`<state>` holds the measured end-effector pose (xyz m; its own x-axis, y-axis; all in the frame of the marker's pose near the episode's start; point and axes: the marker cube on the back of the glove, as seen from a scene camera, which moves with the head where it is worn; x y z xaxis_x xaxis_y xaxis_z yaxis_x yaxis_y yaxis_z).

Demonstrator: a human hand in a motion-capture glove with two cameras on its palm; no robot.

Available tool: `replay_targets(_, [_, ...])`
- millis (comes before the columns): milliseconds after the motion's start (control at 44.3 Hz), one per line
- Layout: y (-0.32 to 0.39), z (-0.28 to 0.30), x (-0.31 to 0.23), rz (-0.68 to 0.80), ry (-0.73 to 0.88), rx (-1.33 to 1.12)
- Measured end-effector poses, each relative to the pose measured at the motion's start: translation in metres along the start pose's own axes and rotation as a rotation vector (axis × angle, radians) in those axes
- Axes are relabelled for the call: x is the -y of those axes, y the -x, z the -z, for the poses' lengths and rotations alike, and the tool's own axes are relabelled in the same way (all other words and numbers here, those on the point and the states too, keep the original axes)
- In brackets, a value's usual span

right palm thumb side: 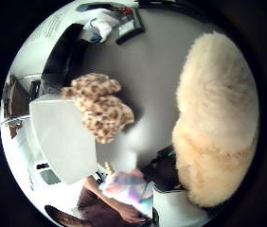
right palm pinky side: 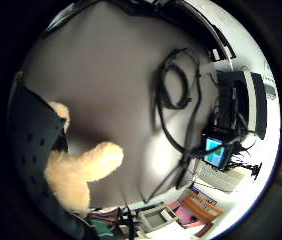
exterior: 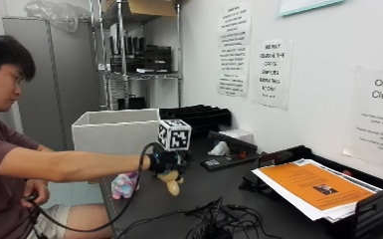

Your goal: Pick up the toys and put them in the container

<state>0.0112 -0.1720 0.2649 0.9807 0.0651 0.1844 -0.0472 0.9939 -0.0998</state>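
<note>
A person sits at the dark table point(exterior: 244, 199) and reaches the right hand point(exterior: 164, 162) out over it. This gloved hand holds a cream plush toy point(exterior: 172, 182), which hangs just under the hand, above the table surface. In the thumb side palm view the same toy point(right palm thumb side: 216, 118) fills much of the picture, so it is very close to the palm. In the little finger side palm view a limb of the toy point(right palm pinky side: 88, 162) sticks out beside the black glove point(right palm pinky side: 33, 145). The fingers themselves are not clearly visible, but the toy is lifted off the table under the hand, so the hand has hold of it.

The white container point(exterior: 115, 130) stands on the table near the person, just behind the outstretched arm. In the thumb side palm view a leopard-spotted plush toy point(right palm thumb side: 100, 106) lies on the table touching the container's side point(right palm thumb side: 62, 137). A pastel plush toy point(exterior: 125, 185) in pink and light blue rests at the table edge, beside the forearm and near the held toy.

Further along the table there is a bundle of black cables point(exterior: 224, 221). A black tray with an orange sheet on top of papers point(exterior: 313, 186) stands against the wall.
</note>
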Motion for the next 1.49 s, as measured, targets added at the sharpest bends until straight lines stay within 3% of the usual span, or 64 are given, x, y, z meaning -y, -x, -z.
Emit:
replay_targets(271, [0.061,0.168,-0.002,0.032,-0.16,-0.128])
replay_targets(497, [0.133,0.237,0.0,0.108,-0.223,-0.208])
replay_targets(971, [0.398,0.234,-0.008,0.468,-0.231,-0.148])
replay_targets(1084, [0.426,0.221,-0.024,0.603,-0.212,-0.123])
replay_targets(1401, [0.496,0.172,-0.024,0.759,-0.248,-0.077])
replay_targets(1491, [0.486,0.16,-0.021,0.691,-0.204,-0.163])
